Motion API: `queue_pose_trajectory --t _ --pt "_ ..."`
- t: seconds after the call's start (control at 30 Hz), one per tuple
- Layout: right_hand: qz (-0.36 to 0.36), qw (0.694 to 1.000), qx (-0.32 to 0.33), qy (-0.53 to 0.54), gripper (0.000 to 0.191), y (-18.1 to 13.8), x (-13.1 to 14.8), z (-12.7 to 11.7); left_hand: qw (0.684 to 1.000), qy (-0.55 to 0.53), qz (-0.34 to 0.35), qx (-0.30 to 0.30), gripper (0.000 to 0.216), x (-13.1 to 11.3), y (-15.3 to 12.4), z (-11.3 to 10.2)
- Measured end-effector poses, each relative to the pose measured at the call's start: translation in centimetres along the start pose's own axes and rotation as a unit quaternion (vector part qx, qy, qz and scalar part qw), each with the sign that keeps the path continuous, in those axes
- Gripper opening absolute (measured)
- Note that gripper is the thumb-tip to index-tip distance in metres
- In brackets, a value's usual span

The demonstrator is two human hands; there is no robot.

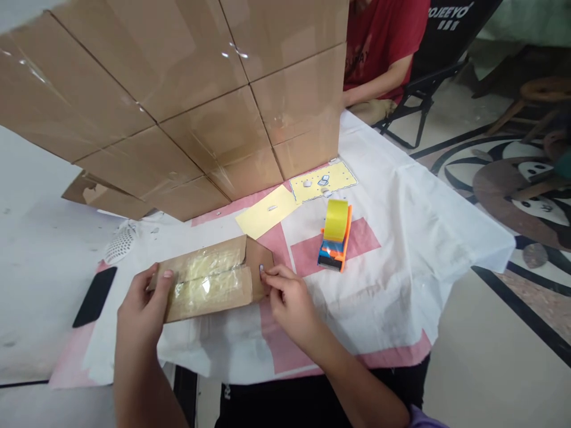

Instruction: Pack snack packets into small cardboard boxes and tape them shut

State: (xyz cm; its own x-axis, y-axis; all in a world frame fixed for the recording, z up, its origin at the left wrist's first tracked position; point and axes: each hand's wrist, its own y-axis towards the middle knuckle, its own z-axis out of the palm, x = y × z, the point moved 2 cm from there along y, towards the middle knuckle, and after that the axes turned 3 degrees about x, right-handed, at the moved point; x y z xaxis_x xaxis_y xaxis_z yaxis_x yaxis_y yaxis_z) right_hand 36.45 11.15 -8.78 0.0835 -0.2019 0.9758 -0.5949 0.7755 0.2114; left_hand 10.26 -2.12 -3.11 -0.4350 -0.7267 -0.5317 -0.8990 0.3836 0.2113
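A flat brown cardboard box [209, 279] with shiny clear tape over its top lies in front of me, tilted slightly. My left hand [145, 297] grips its left end, thumb on top and fingers around the edge. At the right end, my right hand [288, 294] pinches close to the end flap [259, 258]. A small pale spot shows at its fingertips, too small to make out. Right of the box, a tape dispenser [333, 252] with a yellow roll [336, 220] rests on the pink and white tablecloth [375, 297].
A tall stack of taped cardboard boxes [200, 113] stands at the back. Yellow paper sheets [267, 211] with small scraps lie before it. A black phone-like slab [95, 296] is at left. Behind the stack sits a person in a red shirt [388, 41], beside a black chair [446, 53].
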Motion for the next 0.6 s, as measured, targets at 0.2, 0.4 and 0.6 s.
queue_pose_trajectory --t 0.2,0.4,0.6 --pt "0.008 0.995 -0.097 0.035 0.052 -0.3 -0.5 -0.1 0.997 -0.053 -0.021 0.052 0.064 -1.0 -1.0 -0.4" --pt "-0.01 0.994 -0.088 0.056 0.061 -0.8 -0.9 0.9 0.995 -0.069 -0.006 0.066 0.075 -0.8 -1.1 -0.3" --pt "-0.007 0.99 -0.103 0.101 0.055 -1.0 -1.4 1.3 0.994 -0.059 -0.012 0.088 0.074 -0.4 -0.3 -0.1"
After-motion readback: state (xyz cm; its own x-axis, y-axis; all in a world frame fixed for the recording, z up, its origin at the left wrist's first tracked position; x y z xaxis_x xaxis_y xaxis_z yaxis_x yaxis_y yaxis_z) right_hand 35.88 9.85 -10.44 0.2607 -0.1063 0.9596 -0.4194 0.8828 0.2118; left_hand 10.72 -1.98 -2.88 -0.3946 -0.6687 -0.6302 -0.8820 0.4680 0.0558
